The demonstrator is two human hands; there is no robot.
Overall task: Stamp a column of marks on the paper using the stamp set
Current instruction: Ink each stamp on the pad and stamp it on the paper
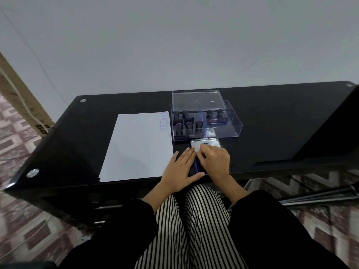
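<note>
Striped trousers (194, 230) are filling the bottom centre of the frame. Just above them, both hands are working at the ink pad (206, 145) on the table (77, 133) edge. The left hand (179, 169) is lying flat, fingers straight, against the pad's side. The right hand (215, 160) is covering it with fingers bent onto the silver lid; whether it is gripping, I cannot tell. The paper (136, 148), centre-left, is carrying a short column of marks (163, 121) at its upper right corner, with most of that edge bare. The stamps (189, 125) are sitting in the clear box (233, 125), so much stamping is probably remaining.
</note>
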